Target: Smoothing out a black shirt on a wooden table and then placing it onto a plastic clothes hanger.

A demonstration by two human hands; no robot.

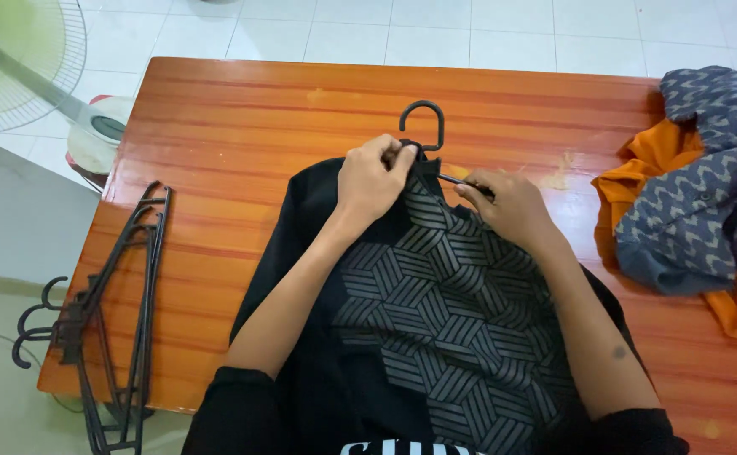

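A black shirt (436,286) with a grey cube pattern lies flat on the orange wooden table (242,135). A black plastic hanger (423,118) pokes its hook out of the neck opening. My left hand (372,177) pinches the collar at the base of the hook. My right hand (507,202) grips the shirt's shoulder and the hanger arm showing there. Most of the hanger is hidden inside the shirt.
Several black hangers (107,320) lie stacked at the table's left edge, partly overhanging. A heap of orange and grey patterned clothes (697,202) sits at the right edge. A standing fan (23,67) is on the tiled floor at the far left.
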